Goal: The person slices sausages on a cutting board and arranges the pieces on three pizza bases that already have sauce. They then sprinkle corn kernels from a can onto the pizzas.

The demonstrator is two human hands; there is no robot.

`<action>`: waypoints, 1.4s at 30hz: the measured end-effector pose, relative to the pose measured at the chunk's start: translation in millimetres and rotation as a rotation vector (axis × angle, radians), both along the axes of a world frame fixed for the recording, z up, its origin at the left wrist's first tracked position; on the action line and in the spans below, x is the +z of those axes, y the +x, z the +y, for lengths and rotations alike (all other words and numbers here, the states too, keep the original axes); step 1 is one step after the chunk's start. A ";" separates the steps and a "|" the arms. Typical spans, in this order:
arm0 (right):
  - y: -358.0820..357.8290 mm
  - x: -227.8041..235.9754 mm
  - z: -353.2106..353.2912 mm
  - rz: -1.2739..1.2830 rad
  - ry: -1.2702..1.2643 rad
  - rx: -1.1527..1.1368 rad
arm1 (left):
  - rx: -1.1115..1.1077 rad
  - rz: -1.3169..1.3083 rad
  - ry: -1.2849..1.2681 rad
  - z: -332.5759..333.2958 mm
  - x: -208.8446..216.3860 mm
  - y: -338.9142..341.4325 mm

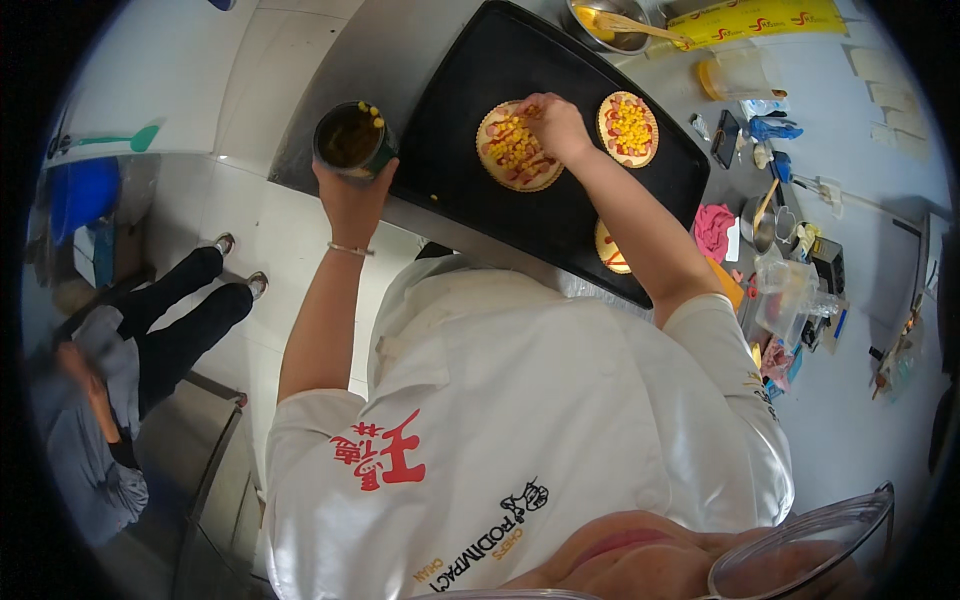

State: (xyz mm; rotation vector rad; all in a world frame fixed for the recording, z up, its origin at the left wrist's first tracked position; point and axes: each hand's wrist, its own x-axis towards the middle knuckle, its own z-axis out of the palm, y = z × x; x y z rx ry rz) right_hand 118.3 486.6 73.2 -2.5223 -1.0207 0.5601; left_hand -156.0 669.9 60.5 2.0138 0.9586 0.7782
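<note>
My left hand [352, 196] is wrapped round an open tin can [384, 150] of dark liquid, with several yellow corn kernels stuck at its rim. My right hand [558, 125] is over the upper right part of a small round pizza [515, 155], topped with corn kernels, pinkish pieces and red sauce. Its fingers are drawn together, pointing down at the topping; what they hold, if anything, is hidden. A similar pizza [628, 130] lies to the right. Below it, a third one [609, 246] shows red sauce, partly hidden by my right forearm. All rest on a black baking tray [480, 65].
A metal bowl [620, 38] with a wooden utensil stands beyond the tray. Along the right of the counter are a phone [726, 138], a pink cloth [713, 232], a saucepan [760, 230] and clear plastic containers [788, 300]. Another person [110, 400] is at the far left.
</note>
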 end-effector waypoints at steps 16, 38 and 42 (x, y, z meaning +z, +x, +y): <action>3.3 9.7 -7.8 -0.123 -0.028 0.031 | -0.032 0.038 -0.026 34.8 -46.5 31.5; -30.0 -4.6 11.7 -0.105 0.064 0.249 | -0.794 0.891 0.359 -39.5 1.4 47.0; -54.0 5.5 -4.6 -0.043 0.073 0.224 | -0.793 0.872 0.351 -37.4 -7.8 45.9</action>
